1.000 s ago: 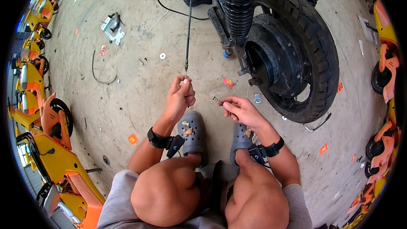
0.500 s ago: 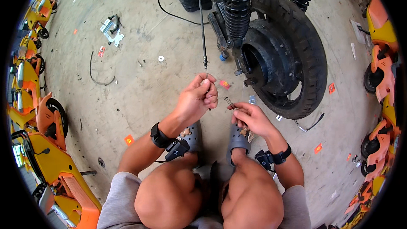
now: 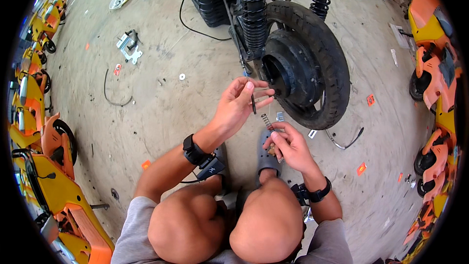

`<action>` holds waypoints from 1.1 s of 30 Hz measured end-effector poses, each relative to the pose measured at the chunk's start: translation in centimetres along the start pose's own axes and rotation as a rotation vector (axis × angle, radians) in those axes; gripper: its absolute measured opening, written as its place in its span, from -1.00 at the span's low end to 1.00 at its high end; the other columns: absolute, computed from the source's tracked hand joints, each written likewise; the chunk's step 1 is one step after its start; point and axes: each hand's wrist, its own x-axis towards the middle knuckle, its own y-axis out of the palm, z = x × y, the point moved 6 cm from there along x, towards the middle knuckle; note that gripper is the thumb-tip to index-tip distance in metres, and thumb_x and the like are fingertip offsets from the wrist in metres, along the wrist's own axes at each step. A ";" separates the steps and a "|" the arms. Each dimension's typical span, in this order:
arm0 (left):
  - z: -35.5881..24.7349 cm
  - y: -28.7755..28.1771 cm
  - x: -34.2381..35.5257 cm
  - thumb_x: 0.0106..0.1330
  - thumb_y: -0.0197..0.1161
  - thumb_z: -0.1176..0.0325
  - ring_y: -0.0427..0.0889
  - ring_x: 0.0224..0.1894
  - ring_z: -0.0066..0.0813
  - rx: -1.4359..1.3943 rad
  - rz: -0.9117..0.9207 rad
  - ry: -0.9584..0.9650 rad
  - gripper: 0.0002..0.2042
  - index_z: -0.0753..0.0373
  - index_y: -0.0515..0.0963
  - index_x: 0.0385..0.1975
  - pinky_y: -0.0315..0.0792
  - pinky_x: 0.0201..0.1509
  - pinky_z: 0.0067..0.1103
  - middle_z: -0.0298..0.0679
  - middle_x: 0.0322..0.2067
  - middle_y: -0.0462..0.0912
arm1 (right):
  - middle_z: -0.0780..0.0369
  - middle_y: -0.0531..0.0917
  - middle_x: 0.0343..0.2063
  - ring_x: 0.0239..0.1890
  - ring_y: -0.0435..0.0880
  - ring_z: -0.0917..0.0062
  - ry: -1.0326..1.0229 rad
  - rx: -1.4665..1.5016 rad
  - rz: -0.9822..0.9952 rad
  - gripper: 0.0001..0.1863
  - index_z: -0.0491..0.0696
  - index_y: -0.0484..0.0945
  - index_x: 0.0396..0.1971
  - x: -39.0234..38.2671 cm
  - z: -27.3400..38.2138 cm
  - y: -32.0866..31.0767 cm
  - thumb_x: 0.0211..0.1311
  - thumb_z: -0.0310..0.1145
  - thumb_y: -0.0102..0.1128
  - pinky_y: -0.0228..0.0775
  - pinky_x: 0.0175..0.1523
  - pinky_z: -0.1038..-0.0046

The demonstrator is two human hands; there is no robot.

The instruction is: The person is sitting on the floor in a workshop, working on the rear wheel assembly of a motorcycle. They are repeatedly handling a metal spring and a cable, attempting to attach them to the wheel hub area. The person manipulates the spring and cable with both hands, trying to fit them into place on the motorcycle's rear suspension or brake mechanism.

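My left hand point(image 3: 235, 105) pinches the thin end of a brake cable point(image 3: 253, 103) between thumb and forefinger, its other fingers spread. A dark rod-like tip hangs below the pinch, and the cable runs up toward the black frame beside the wheel. Lower and to the right, my right hand point(image 3: 291, 147) has its fingers closed on a small coil spring point(image 3: 266, 121), whose free end points up toward the cable tip. Whether anything else sits in the right fingers is hidden. The black wheel point(image 3: 337, 68) with its hub stands just beyond my hands.
Shock absorbers point(image 3: 255, 14) rise above the wheel. A metal bracket point(image 3: 129, 46), a washer point(image 3: 182, 77), a black hose point(image 3: 105, 85) and a short cable point(image 3: 344, 145) lie on the concrete floor. Yellow-orange scooters point(image 3: 58, 186) line both sides.
My left hand has shifted slightly right with the cable, its outer fingers spreading. My right hand, still holding the spring, sits a little lower. The view has shifted, so the wheel appears farther left.
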 end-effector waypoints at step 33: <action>0.3 -1.8 -0.6 0.41 0.11 0.22 0.61 -0.04 -0.23 0.134 -0.181 -0.070 -0.74 0.32 0.49 -0.14 0.41 0.11 -0.33 0.01 -0.10 0.63 | 0.10 0.68 -0.43 -0.75 0.50 0.68 -0.044 0.096 0.026 -0.68 -0.13 0.26 0.06 2.9 2.7 1.7 0.45 -0.27 -0.04 0.21 -0.65 0.67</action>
